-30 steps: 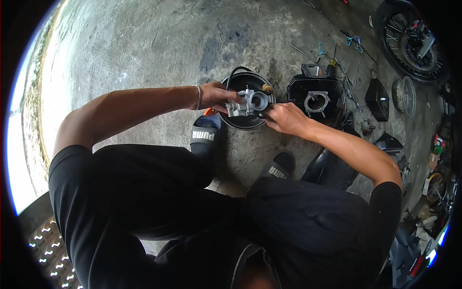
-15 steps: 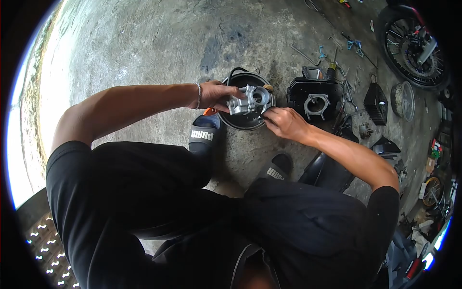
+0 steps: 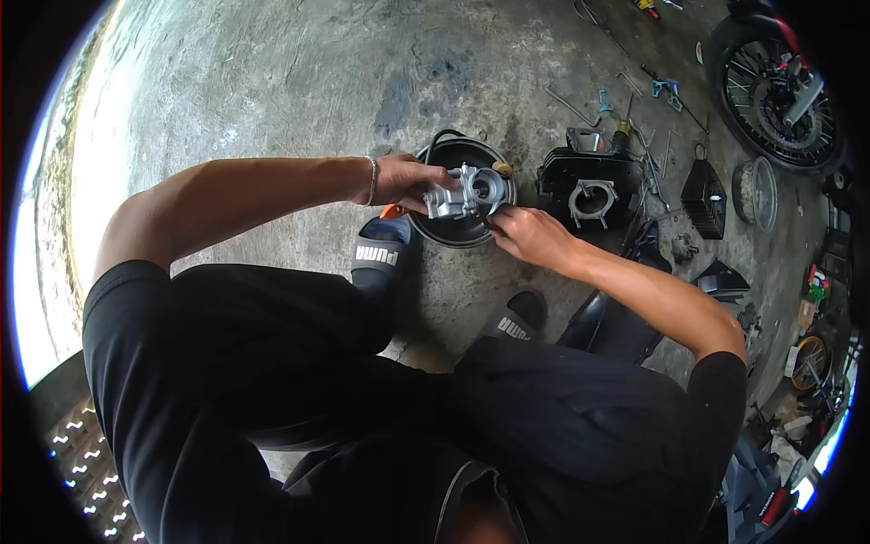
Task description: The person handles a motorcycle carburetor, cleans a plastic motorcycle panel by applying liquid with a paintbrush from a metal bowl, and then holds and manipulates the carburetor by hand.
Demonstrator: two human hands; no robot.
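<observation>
A silver carburetor is held over a dark round pan on the concrete floor, its round bore facing up and to the right. My left hand grips its left side, with the thumb on top. Close against the lower right of the body, my right hand has its fingers pinched together; whatever is between them is hidden. Something orange shows just below my left hand, at the pan's edge. A black hose curves over the pan's far rim.
Right of the pan stands a black finned engine cylinder. Around it lie a screwdriver, a hex key and several other tools. Farther right are a black mesh box, a round metal basin and a motorcycle wheel. My sandals flank the pan.
The carburetor has shifted very slightly left in my left hand. My right hand has moved a little left and down with it, fingers still pinched. The whole view has drifted slightly.
</observation>
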